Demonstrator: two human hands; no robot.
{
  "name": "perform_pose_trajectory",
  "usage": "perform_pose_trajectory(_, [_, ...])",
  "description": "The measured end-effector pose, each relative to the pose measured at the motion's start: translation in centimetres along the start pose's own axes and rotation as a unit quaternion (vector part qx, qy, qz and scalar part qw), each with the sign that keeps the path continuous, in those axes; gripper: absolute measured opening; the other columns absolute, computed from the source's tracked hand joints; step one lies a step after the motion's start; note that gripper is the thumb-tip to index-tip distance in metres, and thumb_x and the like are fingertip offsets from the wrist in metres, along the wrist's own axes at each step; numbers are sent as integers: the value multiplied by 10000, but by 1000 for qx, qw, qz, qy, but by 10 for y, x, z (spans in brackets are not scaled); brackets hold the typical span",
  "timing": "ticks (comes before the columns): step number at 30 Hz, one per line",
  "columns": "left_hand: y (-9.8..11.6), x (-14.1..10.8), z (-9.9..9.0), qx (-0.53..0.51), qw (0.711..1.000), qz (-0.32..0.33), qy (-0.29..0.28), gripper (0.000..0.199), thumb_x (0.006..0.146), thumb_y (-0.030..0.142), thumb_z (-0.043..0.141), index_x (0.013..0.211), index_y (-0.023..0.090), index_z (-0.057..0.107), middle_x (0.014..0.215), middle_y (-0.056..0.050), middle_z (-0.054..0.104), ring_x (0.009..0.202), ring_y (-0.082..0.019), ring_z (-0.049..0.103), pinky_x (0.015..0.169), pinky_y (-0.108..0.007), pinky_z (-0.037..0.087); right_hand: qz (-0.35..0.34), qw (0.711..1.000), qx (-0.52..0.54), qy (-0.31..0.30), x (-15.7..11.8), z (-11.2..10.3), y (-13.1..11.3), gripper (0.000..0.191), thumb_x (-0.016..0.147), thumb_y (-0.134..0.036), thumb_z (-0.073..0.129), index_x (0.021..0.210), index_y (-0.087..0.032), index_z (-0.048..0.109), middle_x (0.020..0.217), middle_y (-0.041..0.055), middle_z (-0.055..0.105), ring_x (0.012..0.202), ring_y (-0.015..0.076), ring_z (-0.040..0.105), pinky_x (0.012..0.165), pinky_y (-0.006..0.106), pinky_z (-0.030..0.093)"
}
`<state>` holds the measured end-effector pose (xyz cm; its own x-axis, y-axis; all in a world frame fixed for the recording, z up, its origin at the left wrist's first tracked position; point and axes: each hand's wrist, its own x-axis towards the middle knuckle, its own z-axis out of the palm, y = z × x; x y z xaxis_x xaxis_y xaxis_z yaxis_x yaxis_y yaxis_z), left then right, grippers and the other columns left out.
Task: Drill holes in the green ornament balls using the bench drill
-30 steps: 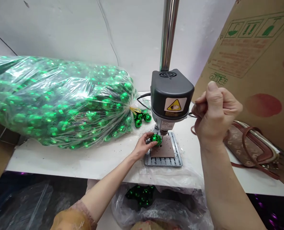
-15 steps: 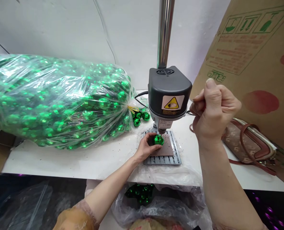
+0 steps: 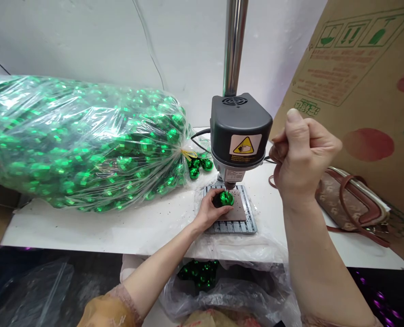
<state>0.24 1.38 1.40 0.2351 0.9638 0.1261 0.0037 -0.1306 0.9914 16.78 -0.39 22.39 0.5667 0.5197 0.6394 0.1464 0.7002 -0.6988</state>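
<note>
Under the black drill press (image 3: 240,129), my left hand (image 3: 210,211) grips a shiny green ball (image 3: 226,198) between thumb and fingers. The ball rests on a brown board (image 3: 237,211) over the slotted metal base (image 3: 234,227), with the drill tip right at its top. My right hand (image 3: 302,152) is raised at the right side of the drill head, its fingers curled closed. What the right fingers wrap round is hidden behind them.
A big clear bag of green balls (image 3: 86,145) lies left on the white table (image 3: 120,231). Loose green balls (image 3: 206,165) sit by its tie. At right are a handbag (image 3: 338,200) and a cardboard box (image 3: 358,104). An open plastic bag (image 3: 229,295) hangs below the table edge.
The drill tip now meets the ball's top more plainly. The ball and my left hand have shifted very slightly; my right hand stays raised and closed.
</note>
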Motion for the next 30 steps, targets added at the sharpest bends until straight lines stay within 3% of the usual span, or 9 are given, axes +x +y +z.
perform_pose_trajectory(12, [0,4,3,-43,998,-36,6,664,578,378,1010,1121,195,675,1014,-60,736,1020,-275,697,998,-450,535,62,993,-26,-95,42,11,18,491,880,-605,682,626,-209,543,553,-66,351,454,35,345,439,230,265])
perform_pose_trajectory(20, [0,19,-14,-101,992,-38,-59,690,592,445,1008,1169,188,728,1129,-99,782,1111,-306,713,1059,-463,518,87,994,-6,-68,44,13,18,502,837,-576,745,591,-230,475,513,-71,375,436,39,317,417,263,251])
perform_pose_trajectory(30, [2,16,-13,-60,995,-34,-76,670,624,483,981,1177,206,724,1131,-93,778,1085,-309,710,1017,-453,539,79,994,-21,-72,43,13,19,540,833,-664,706,615,-218,494,539,-69,385,444,36,351,426,228,271])
